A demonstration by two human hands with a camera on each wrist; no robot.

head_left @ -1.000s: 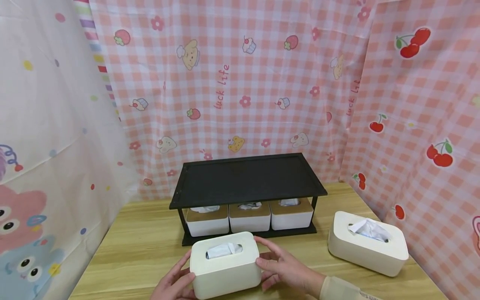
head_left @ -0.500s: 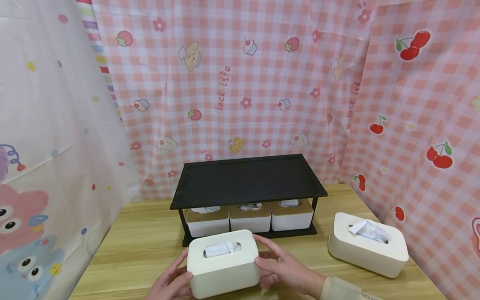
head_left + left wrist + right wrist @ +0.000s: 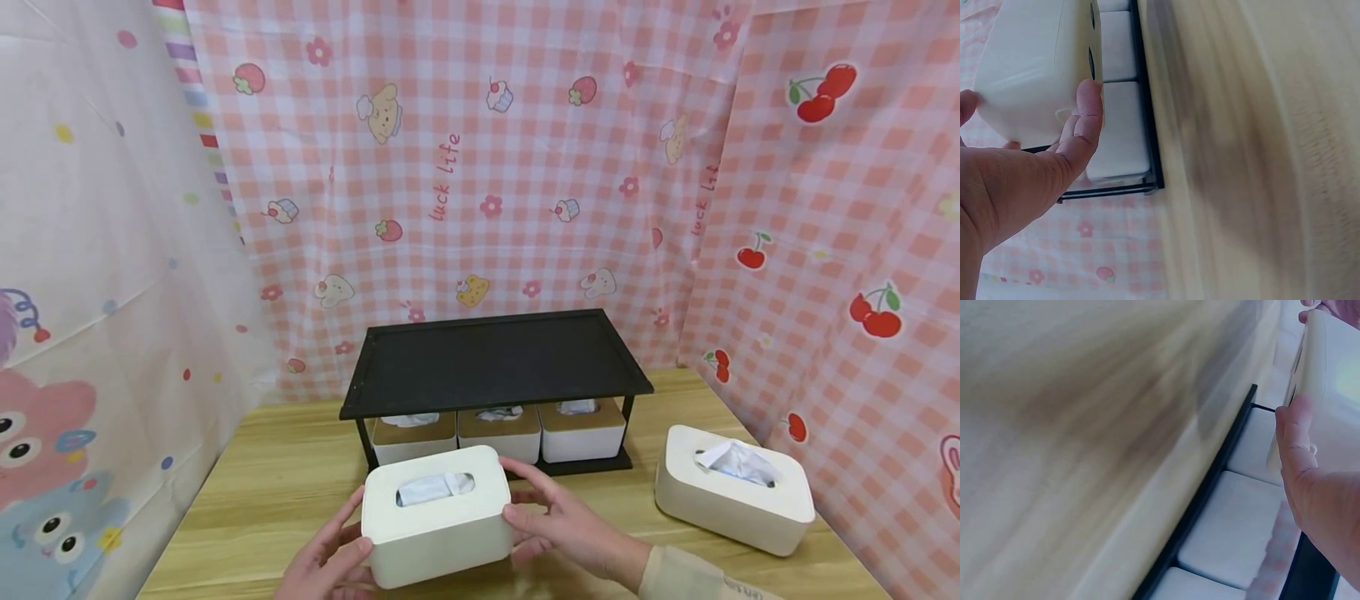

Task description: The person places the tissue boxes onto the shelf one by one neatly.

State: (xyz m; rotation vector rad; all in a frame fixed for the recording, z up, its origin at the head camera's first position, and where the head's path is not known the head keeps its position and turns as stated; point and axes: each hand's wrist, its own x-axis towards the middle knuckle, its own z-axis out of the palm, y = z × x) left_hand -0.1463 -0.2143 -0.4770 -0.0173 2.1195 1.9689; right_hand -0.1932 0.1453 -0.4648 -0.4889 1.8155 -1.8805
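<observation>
Between my two hands is a cream tissue box [image 3: 442,550], held up off the table, with a white tissue showing in its oval slot. My left hand [image 3: 327,557] grips the left end, thumb on the near side. On the other end, my right hand [image 3: 558,527] grips with thumb and fingers spread around the corner. In the left wrist view the box [image 3: 1025,69] is tilted, with dark holes along its underside. The right wrist view has the right hand [image 3: 1329,487] supporting the box [image 3: 1341,406] from below.
Behind the held box stands a low black rack [image 3: 495,358]. Under its top sit three white tissue boxes [image 3: 583,442] with wood-coloured lids. A second cream tissue box [image 3: 731,508] rests at the right of the wooden table [image 3: 247,492]. Patterned curtains [image 3: 480,167] enclose the back and sides.
Both hands have carried the cream tissue box a little up and to the left, so it now covers more of the rack's front. The other boxes stay where they were.
</observation>
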